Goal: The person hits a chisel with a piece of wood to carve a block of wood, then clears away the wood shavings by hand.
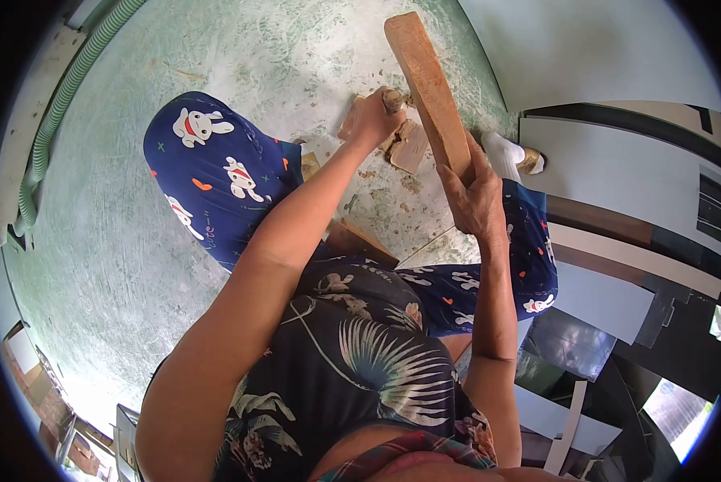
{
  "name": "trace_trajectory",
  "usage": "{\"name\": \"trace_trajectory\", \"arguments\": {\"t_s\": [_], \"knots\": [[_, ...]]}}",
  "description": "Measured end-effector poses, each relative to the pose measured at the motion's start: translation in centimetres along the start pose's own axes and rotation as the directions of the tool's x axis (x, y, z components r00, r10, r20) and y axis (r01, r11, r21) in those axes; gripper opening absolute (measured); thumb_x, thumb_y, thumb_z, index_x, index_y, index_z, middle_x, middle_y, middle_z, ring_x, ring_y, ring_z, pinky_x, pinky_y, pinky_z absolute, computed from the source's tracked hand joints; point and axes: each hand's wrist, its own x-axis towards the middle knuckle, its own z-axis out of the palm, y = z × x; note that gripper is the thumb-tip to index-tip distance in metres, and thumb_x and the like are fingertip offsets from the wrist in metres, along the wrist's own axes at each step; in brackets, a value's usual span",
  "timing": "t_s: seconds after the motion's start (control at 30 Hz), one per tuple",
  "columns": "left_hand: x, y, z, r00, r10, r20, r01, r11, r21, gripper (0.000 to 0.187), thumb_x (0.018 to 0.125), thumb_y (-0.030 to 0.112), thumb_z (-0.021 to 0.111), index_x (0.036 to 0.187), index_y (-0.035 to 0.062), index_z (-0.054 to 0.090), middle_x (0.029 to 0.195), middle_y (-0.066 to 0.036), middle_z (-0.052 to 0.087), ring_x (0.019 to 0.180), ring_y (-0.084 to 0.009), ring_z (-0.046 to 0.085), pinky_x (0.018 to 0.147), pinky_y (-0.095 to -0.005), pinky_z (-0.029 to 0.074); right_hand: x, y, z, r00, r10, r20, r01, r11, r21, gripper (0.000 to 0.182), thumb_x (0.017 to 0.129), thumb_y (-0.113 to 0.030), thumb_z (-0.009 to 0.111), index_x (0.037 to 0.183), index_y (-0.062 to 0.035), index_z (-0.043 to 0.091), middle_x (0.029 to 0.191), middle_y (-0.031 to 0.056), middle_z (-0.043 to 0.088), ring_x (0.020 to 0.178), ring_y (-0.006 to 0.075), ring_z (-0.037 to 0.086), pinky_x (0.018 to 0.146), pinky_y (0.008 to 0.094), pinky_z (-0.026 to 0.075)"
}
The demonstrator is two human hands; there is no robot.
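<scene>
A long reddish-brown wooden bar (431,88) slants up and to the left from my right hand (479,197), which grips its lower end. My left hand (375,120) is closed round a short piece with a round worn end (393,100), perhaps a handle; its lower part is hidden by my fingers. Just below and right of that hand, a small wooden block (409,147) lies on the floor, with a crumbly brown lump against its left side. Another flat piece (348,116) shows partly behind my left hand.
Brown crumbs litter the green-white floor (120,265) between my legs. A wooden piece (360,243) lies close to my lap. Stacked boards and panels (609,177) stand at the right. A ribbed green hose (55,112) runs along the left.
</scene>
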Motion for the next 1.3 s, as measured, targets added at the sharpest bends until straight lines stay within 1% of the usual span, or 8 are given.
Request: {"name": "trace_trajectory", "arguments": {"t_s": [0.2,0.47,0.77,0.87,1.0,1.1,1.2,1.3], "knots": [[0.1,0.1,0.0,0.995,-0.079,0.056,0.081,0.996,-0.041,0.027,0.074,0.016,0.067,0.095,0.0020,0.060,0.080,-0.013,0.067,0.077,-0.0254,0.066,0.069,-0.0351,0.051,0.2,-0.3,0.0,0.999,0.030,0.038,-0.030,1.000,-0.006,0.061,0.081,-0.019,0.068,0.137,-0.0093,0.045,0.100,0.0223,0.066,0.090,0.0272,0.068,0.081,0.0370,0.052],[-0.2,-1.5,0.0,0.998,-0.023,0.060,0.025,0.999,-0.043,0.026,0.074,0.016,0.071,0.092,-0.0008,0.063,0.076,-0.011,0.068,0.070,-0.0191,0.065,0.064,-0.0341,0.050,0.7,-1.2,0.0,0.999,0.002,0.045,0.000,1.000,-0.026,0.060,0.080,-0.019,0.068,0.136,-0.0086,0.046,0.104,0.0234,0.066,0.094,0.0296,0.067,0.082,0.0382,0.052],[0.0,-2.1,0.0,0.995,0.064,0.081,-0.048,0.981,-0.189,0.022,0.076,0.015,0.070,0.091,0.0002,0.062,0.076,-0.011,0.067,0.070,-0.0182,0.062,0.066,-0.0341,0.049,0.8,-2.3,0.3,0.961,-0.258,-0.095,0.257,0.966,-0.022,0.061,0.079,-0.019,0.069,0.136,-0.0095,0.047,0.101,0.0230,0.066,0.092,0.0327,0.067,0.083,0.0382,0.052],[0.3,-1.1,0.2,0.998,0.025,0.059,-0.021,0.998,-0.067,0.022,0.076,0.013,0.069,0.092,-0.0006,0.062,0.076,-0.010,0.067,0.069,-0.0170,0.061,0.066,-0.0337,0.049,1.9,-0.5,0.6,0.987,-0.063,0.148,0.106,0.949,-0.297,0.061,0.079,-0.020,0.069,0.135,-0.0090,0.048,0.098,0.0244,0.066,0.090,0.0366,0.066,0.080,0.0395,0.051],[0.3,-0.5,-0.2,0.996,-0.040,0.082,0.039,0.999,0.011,0.023,0.077,0.011,0.067,0.097,-0.0014,0.063,0.082,-0.013,0.068,0.076,-0.0182,0.064,0.068,-0.0335,0.050,2.2,-0.5,0.8,0.985,-0.087,0.147,0.122,0.961,-0.247,0.062,0.077,-0.022,0.070,0.134,-0.0087,0.048,0.095,0.0263,0.065,0.090,0.0383,0.065,0.079,0.0407,0.051],[-0.1,0.6,-1.5,0.978,-0.075,0.196,0.099,0.988,-0.116,0.025,0.078,0.010,0.065,0.100,-0.0019,0.063,0.089,-0.017,0.069,0.087,-0.0245,0.067,0.073,-0.0349,0.051,1.6,-1.9,0.6,0.988,-0.151,0.016,0.151,0.982,-0.112,0.062,0.077,-0.022,0.071,0.134,-0.0084,0.048,0.096,0.0267,0.065,0.090,0.0377,0.065,0.079,0.0407,0.051],[0.1,-0.4,-0.8,0.984,-0.027,0.178,0.046,0.993,-0.107,0.025,0.078,0.010,0.065,0.099,-0.0025,0.063,0.087,-0.016,0.070,0.086,-0.0248,0.067,0.073,-0.0347,0.051,1.7,-0.5,1.4,0.972,-0.236,-0.015,0.236,0.971,-0.029,0.063,0.078,-0.022,0.071,0.135,-0.0090,0.047,0.099,0.0260,0.065,0.090,0.0372,0.066,0.078,0.0404,0.052],[0.8,-1.4,1.0,0.982,0.181,-0.048,-0.175,0.978,0.109,0.023,0.076,0.013,0.067,0.092,-0.0026,0.062,0.075,-0.010,0.067,0.070,-0.0155,0.062,0.065,-0.0317,0.049,2.6,0.4,1.3,0.978,-0.067,0.195,0.126,0.943,-0.306,0.064,0.078,-0.022,0.071,0.136,-0.0103,0.046,0.101,0.0252,0.065,0.091,0.0369,0.066,0.078,0.0401,0.052]]}}
